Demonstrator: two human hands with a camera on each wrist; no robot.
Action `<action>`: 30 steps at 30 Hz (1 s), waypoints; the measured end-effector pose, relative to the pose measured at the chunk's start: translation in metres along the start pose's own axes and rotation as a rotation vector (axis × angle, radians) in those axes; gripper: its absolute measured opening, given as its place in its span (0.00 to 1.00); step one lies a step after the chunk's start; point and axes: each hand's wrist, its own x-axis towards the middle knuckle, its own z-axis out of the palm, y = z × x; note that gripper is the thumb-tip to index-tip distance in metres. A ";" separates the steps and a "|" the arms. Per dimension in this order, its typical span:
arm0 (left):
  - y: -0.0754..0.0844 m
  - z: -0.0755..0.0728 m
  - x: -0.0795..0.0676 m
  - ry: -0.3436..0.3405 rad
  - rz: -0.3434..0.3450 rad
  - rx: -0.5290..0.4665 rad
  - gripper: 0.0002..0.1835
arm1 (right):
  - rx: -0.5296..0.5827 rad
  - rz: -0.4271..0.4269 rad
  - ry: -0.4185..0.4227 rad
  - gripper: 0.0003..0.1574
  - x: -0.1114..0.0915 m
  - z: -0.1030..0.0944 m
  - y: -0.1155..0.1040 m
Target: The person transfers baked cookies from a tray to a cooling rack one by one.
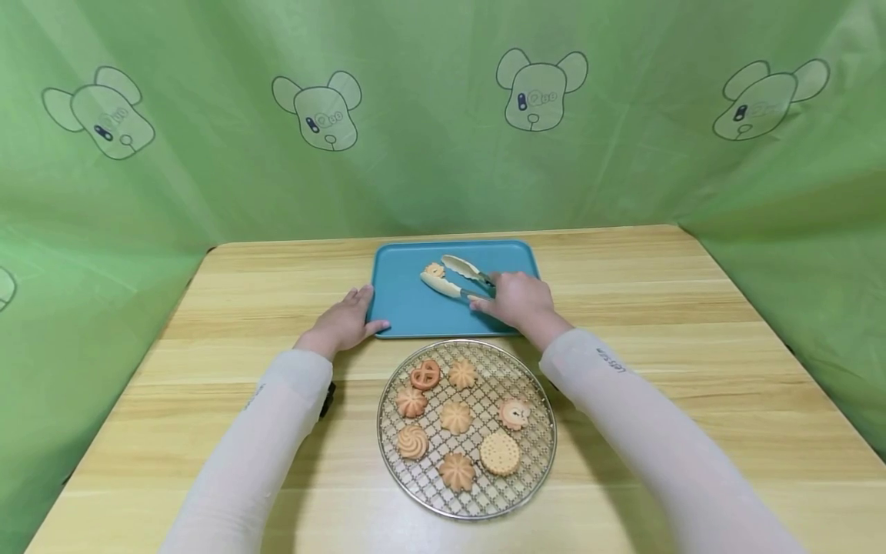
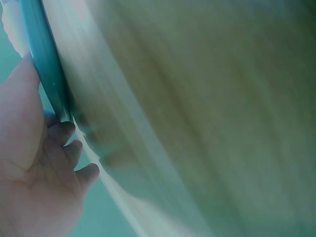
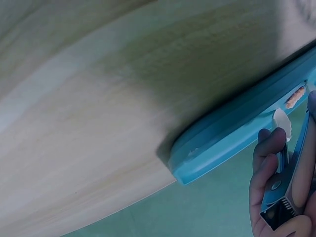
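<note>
My right hand (image 1: pixel 521 298) holds a pair of tongs (image 1: pixel 443 285) with pale scalloped tips over the blue tray (image 1: pixel 408 312). The tips stand apart, on either side of a small cookie (image 1: pixel 434 270) lying on the tray. The right wrist view shows fingers wrapped around the blue-grey tongs handle (image 3: pixel 279 185). My left hand (image 1: pixel 344 322) rests against the tray's left edge, its thumb over the rim near the front corner. In the left wrist view, the other fingers (image 2: pixel 88 173) lie loosely bent outside the tray wall (image 2: pixel 47 54).
A round wire rack (image 1: pixel 484 492) in front of the tray carries several cookies, among them a pretzel shape (image 1: pixel 425 375), a bear-faced one (image 1: pixel 514 413) and a dotted round one (image 1: pixel 500 452). Everything stands on a wooden table (image 1: pixel 657 308), with a green curtain (image 1: pixel 429 185) behind.
</note>
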 end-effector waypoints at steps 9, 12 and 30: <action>0.001 -0.001 -0.001 -0.002 0.002 -0.007 0.47 | 0.001 -0.001 0.008 0.48 0.000 0.001 0.003; 0.002 -0.002 -0.002 0.002 0.004 -0.011 0.47 | -0.009 -0.003 0.012 0.47 0.000 0.002 0.004; 0.002 -0.002 -0.003 0.004 0.006 -0.004 0.47 | -0.007 -0.044 0.022 0.46 -0.009 -0.001 0.011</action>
